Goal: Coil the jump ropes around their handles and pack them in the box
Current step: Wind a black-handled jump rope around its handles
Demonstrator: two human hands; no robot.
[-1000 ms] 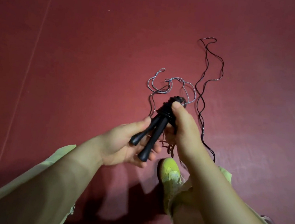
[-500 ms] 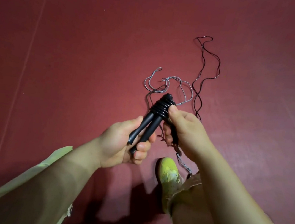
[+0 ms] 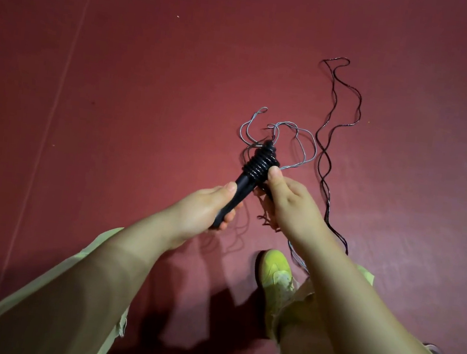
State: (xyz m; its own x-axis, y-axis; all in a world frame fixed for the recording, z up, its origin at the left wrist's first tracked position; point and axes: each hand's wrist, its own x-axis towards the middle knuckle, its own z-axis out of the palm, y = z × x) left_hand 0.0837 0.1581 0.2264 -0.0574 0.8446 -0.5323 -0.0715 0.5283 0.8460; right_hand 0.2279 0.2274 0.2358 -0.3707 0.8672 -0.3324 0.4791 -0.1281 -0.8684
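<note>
Gripping black handles [image 3: 244, 184], both hands [image 3: 291, 201] pinch coil above grey rope [image 3: 293, 138], yellow shoe [image 3: 276, 270].

Black glossy plastic-looking jump-rope handles [image 3: 242, 189] – coiled black cord [image 3: 261, 161] shiny, ribbed. Thin black glossy loose rope [image 3: 325, 158] and grey sheathed-looking rope [image 3: 302, 132] on matt, smooth dark-red floor [image 3: 117, 103]. Yellow-green shoe [image 3: 276, 273] – scuffed, matt.

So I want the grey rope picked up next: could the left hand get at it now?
Probably not yet. The left hand grips the black handles, so it is occupied. The grey rope lies uncovered on the floor beyond them, with nothing over it.
</note>
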